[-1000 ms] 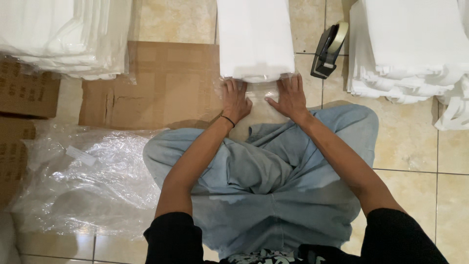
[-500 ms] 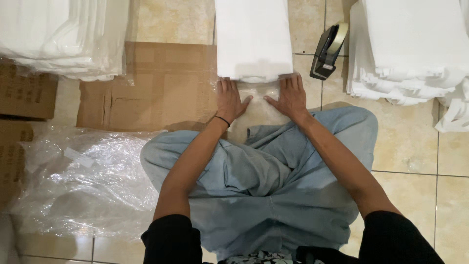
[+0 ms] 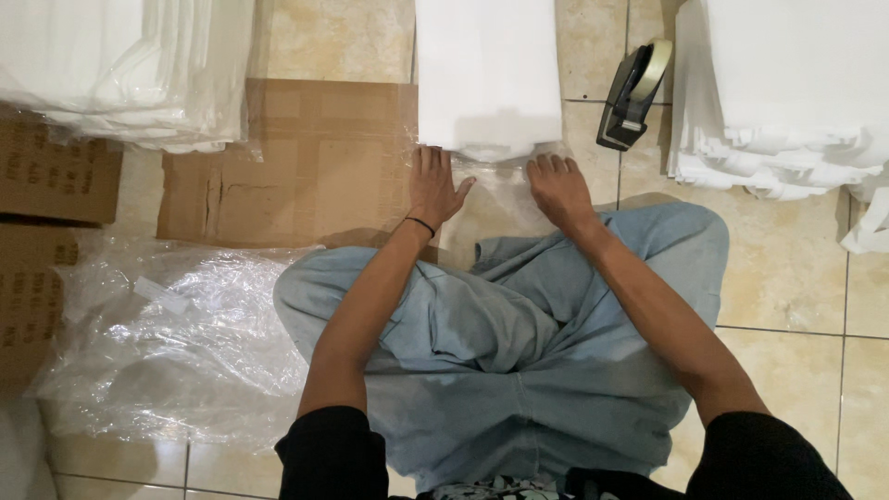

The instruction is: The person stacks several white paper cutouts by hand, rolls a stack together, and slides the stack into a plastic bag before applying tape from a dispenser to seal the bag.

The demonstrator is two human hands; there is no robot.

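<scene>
A white folded stack (image 3: 486,74) is lying on the tiled floor (image 3: 796,278) in front of a seated person's crossed legs, its near end wrapped in clear plastic. The left hand (image 3: 433,185) and right hand (image 3: 557,188) are resting flat and open at that near edge, gripping nothing. A black tape dispenser (image 3: 632,95) is sitting just right of the stack. Flattened cardboard (image 3: 306,167) is lying to the left.
</scene>
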